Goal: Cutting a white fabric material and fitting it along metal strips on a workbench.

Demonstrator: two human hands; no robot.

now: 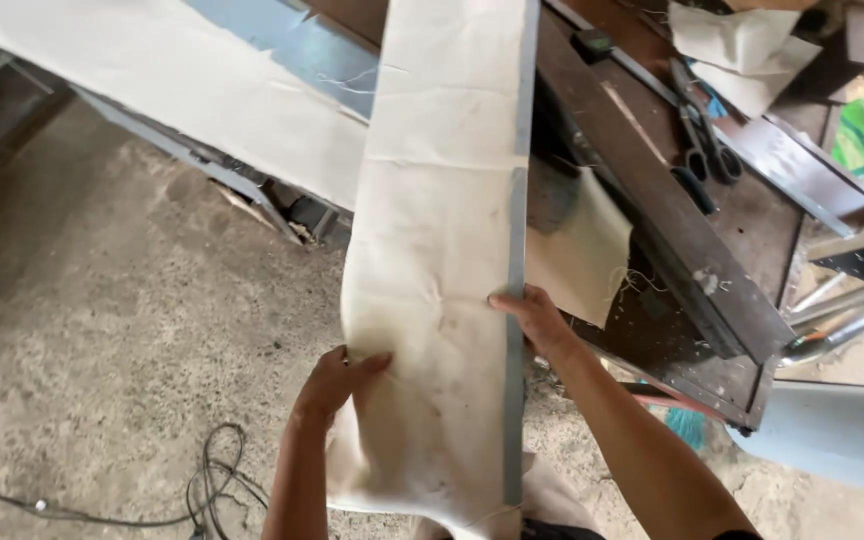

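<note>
- Head view looks down on a long cream cloth strip [432, 250] with a grey band along its right edge, running from the top of the picture down toward the person.
- Left of the strip lies open concrete floor [102, 330], bare but for a dark cable [214, 478] coiled near the bottom.
- Right of the strip, the dark wooden counter [742, 225] stands close; its near corner juts out just beside the right forearm, so room on that side is tight.
- A second cream sheet [182, 90] crosses the upper left, lying over a grey frame.
- Scissors [704, 150] lie on the counter, well apart from both hands.
- Left hand [337, 378] reaches up from below, its grip pinched on the strip's left edge, thumb on top of the cloth.
- Right hand [537, 318] comes in from the lower right, forearm slanted, fingers clasped over the grey-banded right edge.
- Between the two hands the strip is held spread across its width; its lower end hangs past them, toward the person's body.
- A grey cylinder [837, 435] lies at the lower right, beyond the counter corner.
</note>
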